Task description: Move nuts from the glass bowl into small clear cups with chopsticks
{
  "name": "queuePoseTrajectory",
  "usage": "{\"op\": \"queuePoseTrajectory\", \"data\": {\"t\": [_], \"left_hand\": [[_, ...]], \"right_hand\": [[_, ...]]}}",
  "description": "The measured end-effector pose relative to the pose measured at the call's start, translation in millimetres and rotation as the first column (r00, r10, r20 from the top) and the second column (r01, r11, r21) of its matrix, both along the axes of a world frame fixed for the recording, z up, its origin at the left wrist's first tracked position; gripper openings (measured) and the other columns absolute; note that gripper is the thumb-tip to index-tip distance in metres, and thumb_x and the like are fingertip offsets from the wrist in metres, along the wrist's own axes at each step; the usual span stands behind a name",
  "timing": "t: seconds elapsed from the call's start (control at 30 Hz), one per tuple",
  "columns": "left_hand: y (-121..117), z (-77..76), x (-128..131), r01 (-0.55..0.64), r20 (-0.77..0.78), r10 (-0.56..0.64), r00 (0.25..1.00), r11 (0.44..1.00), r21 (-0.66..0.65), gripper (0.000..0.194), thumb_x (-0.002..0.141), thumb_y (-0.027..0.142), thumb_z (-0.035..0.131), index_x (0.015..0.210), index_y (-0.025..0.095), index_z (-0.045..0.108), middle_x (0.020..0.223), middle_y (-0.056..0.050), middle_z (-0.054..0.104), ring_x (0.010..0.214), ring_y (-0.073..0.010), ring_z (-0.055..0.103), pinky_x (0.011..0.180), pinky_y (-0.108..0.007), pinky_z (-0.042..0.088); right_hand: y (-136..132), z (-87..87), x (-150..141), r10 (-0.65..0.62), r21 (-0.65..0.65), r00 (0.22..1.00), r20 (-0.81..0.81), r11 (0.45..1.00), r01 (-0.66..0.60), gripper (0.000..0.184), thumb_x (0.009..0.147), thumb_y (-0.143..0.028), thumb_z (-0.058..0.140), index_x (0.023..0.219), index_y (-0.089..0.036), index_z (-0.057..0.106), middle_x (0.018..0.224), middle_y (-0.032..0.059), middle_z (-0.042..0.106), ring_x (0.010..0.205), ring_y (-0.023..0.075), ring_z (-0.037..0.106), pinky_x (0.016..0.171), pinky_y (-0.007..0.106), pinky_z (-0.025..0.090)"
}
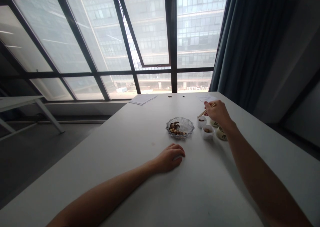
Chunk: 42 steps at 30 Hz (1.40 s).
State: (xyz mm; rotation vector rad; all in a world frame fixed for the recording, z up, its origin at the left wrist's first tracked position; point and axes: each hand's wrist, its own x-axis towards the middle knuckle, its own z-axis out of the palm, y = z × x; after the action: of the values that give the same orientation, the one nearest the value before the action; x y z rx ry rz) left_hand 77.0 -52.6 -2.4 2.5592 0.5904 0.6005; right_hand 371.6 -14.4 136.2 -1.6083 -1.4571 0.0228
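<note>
My right hand (pixel 217 113) grips a pair of chopsticks (pixel 203 113), whose tips are over the farther white cup (pixel 201 122). Small brown bits lie in that cup. A nearer white cup (pixel 208 133) also has brownish pieces in it. Partly hidden behind my right hand and wrist are two pale jars (pixel 221 133) with dark lettering. To the left stands a scalloped clear glass dish (pixel 189 128) with dark brown and lighter nut-like pieces on its left side. My left hand (pixel 171 157) rests on the table in front of the dish, fingers loosely curled, with nothing visible in it.
The white table (pixel 120 160) reaches to the windows. Paper sheets (pixel 142 99) lie at its far left corner and more paper (pixel 206 97) at the far right. A dark blue curtain (pixel 240 54) hangs at right. Another white table (pixel 20 102) stands at left.
</note>
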Motion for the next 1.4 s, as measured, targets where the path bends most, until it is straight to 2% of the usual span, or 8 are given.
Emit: {"op": "queuePoseTrajectory", "data": {"t": [0.1, 0.2, 0.33, 0.5, 0.8, 1.1, 1.4], "left_hand": [[1.3, -1.3, 2.2, 0.004, 0.007, -0.005, 1.0, 1.0, 0.003, 0.021, 0.093, 0.016, 0.061, 0.11, 0.022, 0.072, 0.118, -0.009, 0.069, 0.114, -0.0246, 0.06, 0.107, -0.036, 0.049], [2.6, -1.7, 4.6, 0.008, 0.014, -0.008, 1.0, 1.0, 0.003, 0.021, 0.093, 0.016, 0.06, 0.11, 0.022, 0.071, 0.117, -0.008, 0.069, 0.114, -0.0244, 0.06, 0.107, -0.036, 0.049], [2.7, 0.2, 8.1, 0.008, 0.01, -0.008, 1.0, 1.0, 0.003, 0.021, 0.093, 0.016, 0.061, 0.11, 0.021, 0.072, 0.118, -0.009, 0.069, 0.113, -0.0247, 0.06, 0.106, -0.037, 0.049], [2.5, 2.9, 12.7, 0.002, 0.015, -0.002, 1.0, 1.0, 0.007, 0.021, 0.092, 0.016, 0.061, 0.109, 0.021, 0.072, 0.117, -0.009, 0.069, 0.113, -0.0247, 0.06, 0.106, -0.037, 0.049], [5.1, 2.1, 15.8, 0.002, 0.005, -0.002, 1.0, 1.0, 0.009, 0.021, 0.093, 0.016, 0.061, 0.11, 0.022, 0.072, 0.118, -0.008, 0.069, 0.114, -0.0248, 0.06, 0.107, -0.037, 0.049], [5.4, 3.1, 15.8, 0.004, 0.012, -0.004, 1.0, 1.0, 0.007, 0.021, 0.092, 0.016, 0.061, 0.11, 0.022, 0.071, 0.119, -0.008, 0.069, 0.114, -0.0251, 0.059, 0.108, -0.038, 0.048], [4.8, 2.7, 13.9, 0.0, 0.016, -0.001, 1.0, 1.0, 0.011, 0.021, 0.093, 0.017, 0.061, 0.11, 0.022, 0.071, 0.119, -0.008, 0.069, 0.114, -0.0248, 0.06, 0.108, -0.037, 0.048]], "right_hand": [[2.2, -1.7, -3.1, 0.007, -0.001, 0.998, -0.067, 1.0, -0.007, 0.036, 0.097, -0.036, 0.063, 0.068, -0.017, 0.072, 0.062, 0.0104, 0.073, 0.064, 0.0281, 0.077, 0.065, 0.037, 0.061], [7.5, -8.1, -8.4, 0.166, 0.0, 0.955, -0.246, 0.985, -0.171, 0.038, 0.096, -0.043, 0.065, 0.073, -0.014, 0.072, 0.069, 0.0119, 0.076, 0.057, 0.0251, 0.075, 0.052, 0.031, 0.06], [11.1, -18.3, -22.4, 0.349, -0.006, 0.864, -0.364, 0.926, -0.377, 0.044, 0.093, -0.052, 0.07, 0.075, -0.012, 0.073, 0.067, 0.0122, 0.075, 0.056, 0.0226, 0.075, 0.051, 0.027, 0.061], [11.7, -27.5, -35.8, 0.496, -0.093, 0.789, -0.362, 0.823, -0.56, 0.049, 0.09, -0.058, 0.072, 0.076, -0.011, 0.074, 0.072, 0.0136, 0.076, 0.059, 0.0223, 0.076, 0.053, 0.026, 0.061], [22.2, -40.9, -32.7, 0.491, -0.174, 0.797, -0.352, 0.802, -0.571, 0.048, 0.093, -0.055, 0.07, 0.073, -0.011, 0.072, 0.072, 0.0132, 0.076, 0.057, 0.021, 0.075, 0.05, 0.024, 0.058], [17.5, -35.6, -40.3, 0.491, -0.178, 0.828, -0.27, 0.82, -0.544, 0.042, 0.1, -0.041, 0.062, 0.069, -0.012, 0.069, 0.065, 0.01, 0.072, 0.056, 0.0205, 0.074, 0.045, 0.02, 0.052], [11.6, -32.8, -46.3, 0.489, -0.164, 0.85, -0.194, 0.838, -0.52, 0.044, 0.1, -0.039, 0.06, 0.065, -0.014, 0.067, 0.059, 0.0081, 0.07, 0.055, 0.0204, 0.074, 0.043, 0.02, 0.049]]}}
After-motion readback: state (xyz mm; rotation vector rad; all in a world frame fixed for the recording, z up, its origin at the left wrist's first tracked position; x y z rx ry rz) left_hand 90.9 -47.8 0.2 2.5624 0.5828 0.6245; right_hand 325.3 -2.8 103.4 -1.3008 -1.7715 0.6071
